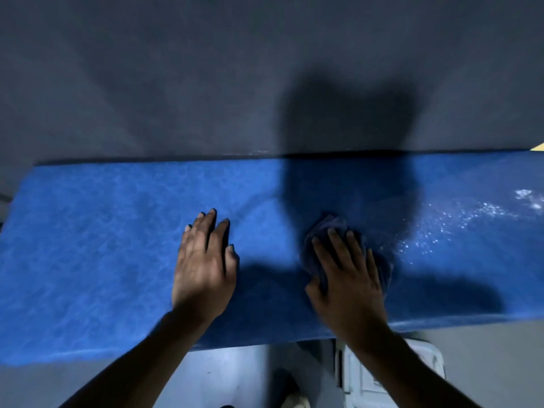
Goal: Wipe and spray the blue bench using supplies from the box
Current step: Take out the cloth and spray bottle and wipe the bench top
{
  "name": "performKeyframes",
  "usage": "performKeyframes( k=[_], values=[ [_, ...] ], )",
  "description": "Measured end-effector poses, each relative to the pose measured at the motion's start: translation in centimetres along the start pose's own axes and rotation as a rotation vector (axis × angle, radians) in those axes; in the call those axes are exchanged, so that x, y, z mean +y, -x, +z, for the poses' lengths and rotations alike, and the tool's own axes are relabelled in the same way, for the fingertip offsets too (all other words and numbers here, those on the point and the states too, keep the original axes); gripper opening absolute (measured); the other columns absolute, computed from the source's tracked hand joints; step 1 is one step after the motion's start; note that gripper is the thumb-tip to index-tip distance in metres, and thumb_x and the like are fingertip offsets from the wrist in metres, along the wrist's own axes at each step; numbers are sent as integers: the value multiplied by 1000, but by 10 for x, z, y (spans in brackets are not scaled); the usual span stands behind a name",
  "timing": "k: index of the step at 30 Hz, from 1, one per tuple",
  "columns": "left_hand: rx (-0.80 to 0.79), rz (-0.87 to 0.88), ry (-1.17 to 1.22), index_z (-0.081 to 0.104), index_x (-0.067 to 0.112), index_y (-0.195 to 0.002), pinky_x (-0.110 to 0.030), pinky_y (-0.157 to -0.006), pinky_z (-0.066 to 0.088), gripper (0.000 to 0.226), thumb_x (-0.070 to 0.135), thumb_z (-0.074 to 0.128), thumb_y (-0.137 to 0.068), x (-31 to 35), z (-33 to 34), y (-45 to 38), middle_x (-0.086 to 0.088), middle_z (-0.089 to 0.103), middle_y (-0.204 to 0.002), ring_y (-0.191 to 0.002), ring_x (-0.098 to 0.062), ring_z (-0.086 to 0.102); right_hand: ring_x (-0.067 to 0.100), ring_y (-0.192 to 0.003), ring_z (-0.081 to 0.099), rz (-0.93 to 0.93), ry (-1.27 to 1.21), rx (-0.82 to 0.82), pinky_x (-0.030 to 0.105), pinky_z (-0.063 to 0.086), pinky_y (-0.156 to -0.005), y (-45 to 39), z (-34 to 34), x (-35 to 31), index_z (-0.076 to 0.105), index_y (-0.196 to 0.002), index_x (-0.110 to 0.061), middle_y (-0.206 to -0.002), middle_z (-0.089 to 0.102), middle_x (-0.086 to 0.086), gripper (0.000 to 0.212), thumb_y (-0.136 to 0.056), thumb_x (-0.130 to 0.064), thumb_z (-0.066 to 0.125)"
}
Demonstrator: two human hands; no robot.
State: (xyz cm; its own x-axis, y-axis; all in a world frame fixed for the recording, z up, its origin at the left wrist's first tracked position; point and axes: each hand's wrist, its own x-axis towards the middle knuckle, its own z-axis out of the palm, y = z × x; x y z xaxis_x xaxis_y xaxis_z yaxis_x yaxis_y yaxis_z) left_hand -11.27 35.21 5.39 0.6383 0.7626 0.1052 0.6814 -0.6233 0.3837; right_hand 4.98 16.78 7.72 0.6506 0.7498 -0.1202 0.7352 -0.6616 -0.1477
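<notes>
A: Item one, largest?
B: Blue bench [88,260], padded top, running across under both hands; grey wall beyond it.

A: Item two?
B: White box [391,375], on the floor below the bench's near edge, under the right forearm.

A: Hands?
B: Left hand [203,269], flat on the bench, fingers spread, gripping nothing. Right hand [347,278], fingers spread, palm pressing down on the cloth.

A: Cloth?
B: Dark cloth [332,225], bunched, poking out beyond the right fingertips, touching the bench.

A: Smallest?
B: White droplets [471,216], scattered right of the cloth.
</notes>
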Motion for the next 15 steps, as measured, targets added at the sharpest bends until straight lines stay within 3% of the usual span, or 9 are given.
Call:
performKeyframes(
  k=[4,7,11,15],
  values=[
    [-14,5,27,52,8,-143,-49,-127,19,51,27,44,-97,1,-1,0,-16,40,-159,-152,-32,30,32,-149,38,-134,-16,72,62,34,-115,47,4,28,60,-141,-29,-160,44,-3,74,-68,-40,62],
    [-8,-19,66,54,7,-141,-49,-127,16,50,28,45,-97,11,1,1,-16,42,-158,-151,-32,31,26,-152,33,-313,37,69,58,35,-116,56,-1,56,57,-145,-29,-163,38,-5,78,-68,-38,64],
    [-1,95,131,59,6,-137,-51,-124,24,46,24,48,-96,64,20,11,-16,47,-155,-147,-34,40,25,-156,24,-525,171,-28,56,30,-120,35,-10,85,47,-151,-30,-167,32,-5,81,-72,-40,62],
    [-14,128,109,57,5,-139,-54,-122,29,46,17,51,-95,129,53,22,-14,45,-157,-148,-33,40,28,-154,29,-618,215,-70,55,33,-118,-13,-15,108,46,-150,-29,-166,34,-3,82,-69,-38,57]
  ],
)
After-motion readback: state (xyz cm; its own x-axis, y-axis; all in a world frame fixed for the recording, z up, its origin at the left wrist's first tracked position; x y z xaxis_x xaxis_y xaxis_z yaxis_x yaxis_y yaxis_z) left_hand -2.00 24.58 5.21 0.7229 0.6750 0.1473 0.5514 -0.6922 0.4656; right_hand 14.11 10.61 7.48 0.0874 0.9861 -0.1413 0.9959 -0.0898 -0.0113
